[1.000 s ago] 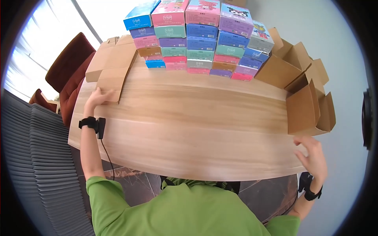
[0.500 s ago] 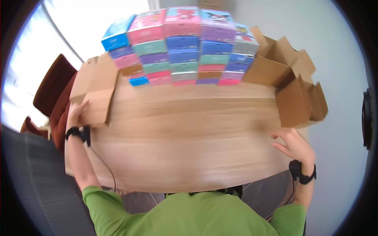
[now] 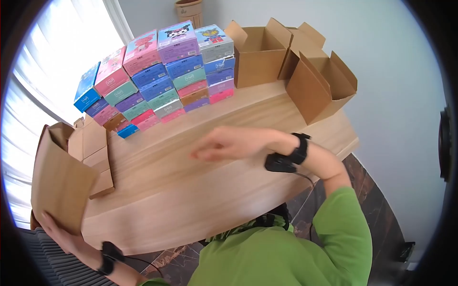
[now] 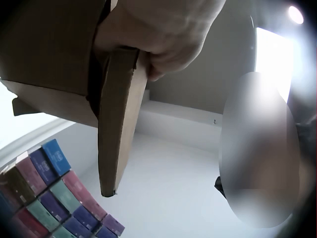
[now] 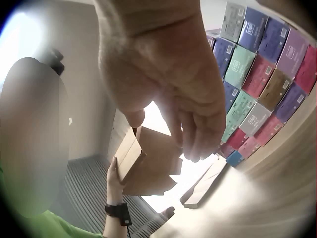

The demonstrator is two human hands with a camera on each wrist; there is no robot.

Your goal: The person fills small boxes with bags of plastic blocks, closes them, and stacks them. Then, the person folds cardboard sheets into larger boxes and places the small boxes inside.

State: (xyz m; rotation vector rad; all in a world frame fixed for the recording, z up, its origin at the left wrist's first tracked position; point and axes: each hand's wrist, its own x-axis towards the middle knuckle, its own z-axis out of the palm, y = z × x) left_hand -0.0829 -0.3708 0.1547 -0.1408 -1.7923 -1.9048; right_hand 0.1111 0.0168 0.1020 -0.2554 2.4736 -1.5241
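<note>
At the table's left end my left hand [image 3: 61,234] grips a brown cardboard box [image 3: 67,183] by its lower edge. The box is raised and tilted, partly unfolded. In the left wrist view the fingers wrap over the edge of a cardboard panel [image 4: 116,134]. My right hand [image 3: 234,144] hangs over the middle of the table, its fingers loosely bent with nothing in them. The right wrist view shows that hand [image 5: 168,84] from close up, the held box beyond it. Flattened cardboard [image 3: 98,152] lies on the table beside the held box.
Stacked colourful boxes [image 3: 155,88] form a wall along the table's back edge. Two open cardboard boxes [image 3: 260,64] stand at the back right, flaps up. A grey pleated surface [image 3: 52,260] lies below the table's left end, and a curtain [image 3: 52,62] hangs behind.
The head view has turned left. My left hand, earlier at the flat cardboard, now holds up a partly unfolded box. The right hand has swung from the right side to over the middle of the table.
</note>
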